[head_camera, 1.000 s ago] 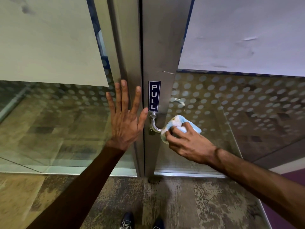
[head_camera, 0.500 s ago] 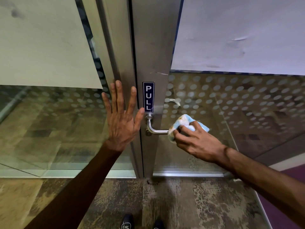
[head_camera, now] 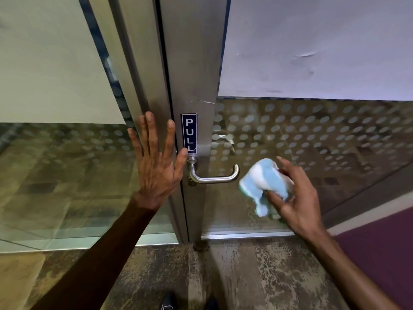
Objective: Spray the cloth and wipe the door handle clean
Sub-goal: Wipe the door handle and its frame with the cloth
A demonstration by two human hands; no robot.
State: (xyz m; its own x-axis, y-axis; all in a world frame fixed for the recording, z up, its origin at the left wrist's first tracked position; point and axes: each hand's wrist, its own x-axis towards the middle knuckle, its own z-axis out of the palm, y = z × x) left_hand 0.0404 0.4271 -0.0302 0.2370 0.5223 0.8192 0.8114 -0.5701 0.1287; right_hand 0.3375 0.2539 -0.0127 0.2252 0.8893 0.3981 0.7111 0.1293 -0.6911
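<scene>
A steel lever door handle (head_camera: pixel 212 178) sticks out of the metal door frame (head_camera: pixel 192 63), just below a blue PULL sign (head_camera: pixel 189 133). My right hand (head_camera: pixel 297 198) holds a bunched blue and white cloth (head_camera: pixel 263 184) just right of the handle's free end, apart from it. My left hand (head_camera: pixel 154 162) rests flat with straight spread fingers on the frame and glass left of the handle, thumb tip near the handle's base. No spray bottle is in view.
Glass panels with dotted frosting (head_camera: pixel 312 135) flank the frame. A second handle (head_camera: pixel 225 142) shows through the glass on the far side. Mottled carpet (head_camera: pixel 245 276) lies underfoot, a purple strip (head_camera: pixel 380 249) to the right, my shoes (head_camera: pixel 169 303) at the bottom edge.
My right hand slid the cloth rightward along the handle and off its end, leaving the whole lever uncovered. My left hand stayed flat on the frame.
</scene>
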